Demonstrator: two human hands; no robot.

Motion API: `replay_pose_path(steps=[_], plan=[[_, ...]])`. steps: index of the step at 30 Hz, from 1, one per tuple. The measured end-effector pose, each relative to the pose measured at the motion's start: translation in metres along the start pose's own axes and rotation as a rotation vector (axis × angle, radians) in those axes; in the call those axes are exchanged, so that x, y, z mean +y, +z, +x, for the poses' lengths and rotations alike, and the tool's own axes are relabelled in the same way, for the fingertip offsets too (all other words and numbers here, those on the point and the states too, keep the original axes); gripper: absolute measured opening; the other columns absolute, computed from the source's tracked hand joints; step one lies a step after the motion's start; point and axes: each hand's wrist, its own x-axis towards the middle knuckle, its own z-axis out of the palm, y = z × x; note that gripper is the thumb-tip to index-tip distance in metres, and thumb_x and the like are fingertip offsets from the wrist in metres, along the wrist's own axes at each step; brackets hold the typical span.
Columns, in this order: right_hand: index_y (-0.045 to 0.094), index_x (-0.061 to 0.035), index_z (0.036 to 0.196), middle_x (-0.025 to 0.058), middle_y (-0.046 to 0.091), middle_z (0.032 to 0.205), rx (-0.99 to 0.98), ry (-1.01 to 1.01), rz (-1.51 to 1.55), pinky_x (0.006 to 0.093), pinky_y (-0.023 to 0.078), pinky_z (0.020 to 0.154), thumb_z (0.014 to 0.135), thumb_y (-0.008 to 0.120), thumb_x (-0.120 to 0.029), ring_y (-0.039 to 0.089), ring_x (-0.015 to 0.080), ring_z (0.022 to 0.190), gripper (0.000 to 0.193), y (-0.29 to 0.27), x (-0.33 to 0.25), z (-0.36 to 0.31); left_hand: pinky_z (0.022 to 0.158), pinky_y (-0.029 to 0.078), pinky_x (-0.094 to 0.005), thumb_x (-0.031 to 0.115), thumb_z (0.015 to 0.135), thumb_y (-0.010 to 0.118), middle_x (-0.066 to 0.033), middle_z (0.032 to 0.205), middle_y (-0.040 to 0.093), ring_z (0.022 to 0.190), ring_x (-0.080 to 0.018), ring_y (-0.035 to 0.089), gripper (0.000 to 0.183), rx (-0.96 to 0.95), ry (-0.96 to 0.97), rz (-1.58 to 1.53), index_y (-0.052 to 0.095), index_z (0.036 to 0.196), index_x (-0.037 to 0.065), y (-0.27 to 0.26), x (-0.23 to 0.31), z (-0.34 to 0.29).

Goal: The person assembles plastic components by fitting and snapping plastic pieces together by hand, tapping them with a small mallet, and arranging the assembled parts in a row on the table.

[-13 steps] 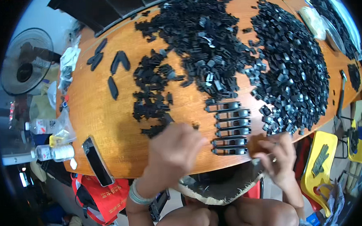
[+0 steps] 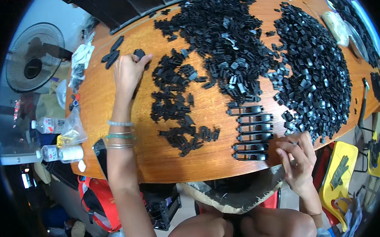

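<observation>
- Left hand (image 2: 130,70), upper left: fingers bent down onto a long black piece (image 2: 140,53), thumb side at right; whether it grips or only touches, can't tell.
- Right hand (image 2: 300,158), lower right: fingers part curled, thumb near them, at table edge beside the row of black clips (image 2: 264,127); brown patch at fingertips may be a held bit or just shadowed tabletop, can't say.
- Clip row sits right of lower centre, side by side, near the edge; probably set there for short reach and easy counting.
- Piles kept apart, likely sorted by part: blocky black parts (image 2: 315,75) upper right, slim black parts (image 2: 220,32) top centre, smaller batch (image 2: 172,104) left of centre.
- More long black pieces (image 2: 111,59) upper left, off the piles, likely so they don't mix in.
- Lap cloth (image 2: 225,205), bottom centre, sags below the edge, perhaps to catch drops; its inside is dark.
- Hidden: phone (image 2: 100,154) mostly behind left forearm; table under left palm. Top heap cut off by frame.
</observation>
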Motion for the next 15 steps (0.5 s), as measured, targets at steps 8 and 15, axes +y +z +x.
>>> replay_pose_path(steps=[8, 15], plan=[[0.062, 0.0017, 0.088, 0.0131, 0.056, 0.084, 0.108, 0.028, -0.128, 0.0376, 0.044, 0.072, 0.073, 0.064, 0.010, 0.053, 0.0298, 0.079, 0.017, -0.010, 0.028, 0.044, 0.063, 0.048, -0.0367, 0.020, 0.082, 0.068, -0.0159, 0.072, 0.066, 0.069, -0.0260, 0.065, 0.024, 0.087, 0.013, -0.330, 0.068, 0.084, -0.004, 0.002, -0.018, -0.004], [0.068, 0.0001, 0.083, 0.0097, 0.057, 0.084, -0.097, 0.040, -0.158, 0.0360, 0.042, 0.077, 0.075, 0.066, 0.000, 0.052, 0.0267, 0.083, 0.008, 0.006, 0.057, 0.085, 0.076, 0.051, -0.0283, 0.020, 0.095, 0.050, -0.0197, 0.100, 0.064, 0.086, -0.0202, 0.064, 0.039, -0.180, -0.113, -1.240, 0.048, 0.122, -0.009, -0.069, 0.044, -0.118]])
